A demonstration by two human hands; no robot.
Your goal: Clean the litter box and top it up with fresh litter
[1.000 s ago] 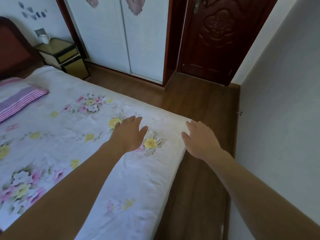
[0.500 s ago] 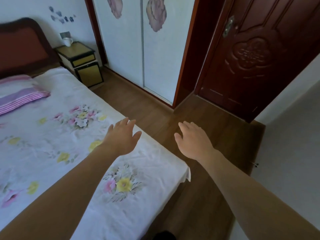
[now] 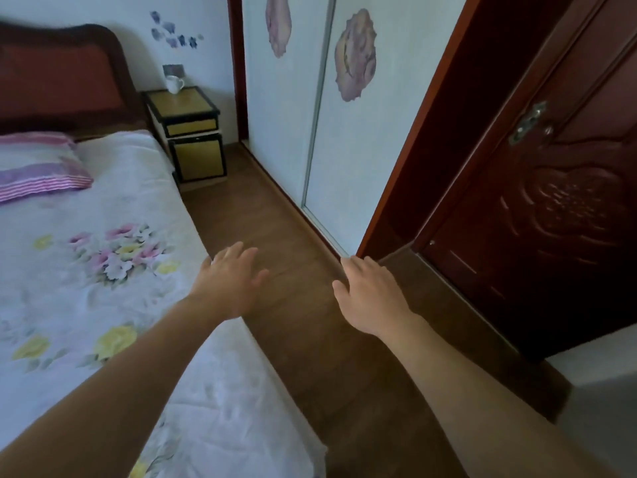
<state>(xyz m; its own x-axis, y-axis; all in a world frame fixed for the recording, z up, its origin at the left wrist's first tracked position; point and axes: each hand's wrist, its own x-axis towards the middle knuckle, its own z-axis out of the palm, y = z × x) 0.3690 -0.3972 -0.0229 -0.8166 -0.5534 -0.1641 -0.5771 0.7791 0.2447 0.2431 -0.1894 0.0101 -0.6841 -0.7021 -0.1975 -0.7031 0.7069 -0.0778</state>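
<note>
Both bare arms reach forward, palms down, over a bedroom. The left hand hovers above the bed's side edge, fingers straight and a little spread, holding nothing. The right hand hangs over the brown wooden floor, fingers relaxed and lightly spread, also with nothing in it. Where the litter box is cannot be told from this view.

The bed wears a white sheet printed with pink and yellow flowers. A pink-and-purple striped pillow lies at its head end, below a dark red headboard. Beside the bed's head corner stands a yellow and black nightstand with a white mug at its back edge, under a wall socket and blue wall stickers. Across the strip of floor runs a pale sliding wardrobe with flower motifs, then a carved dark red door with a metal handle.
</note>
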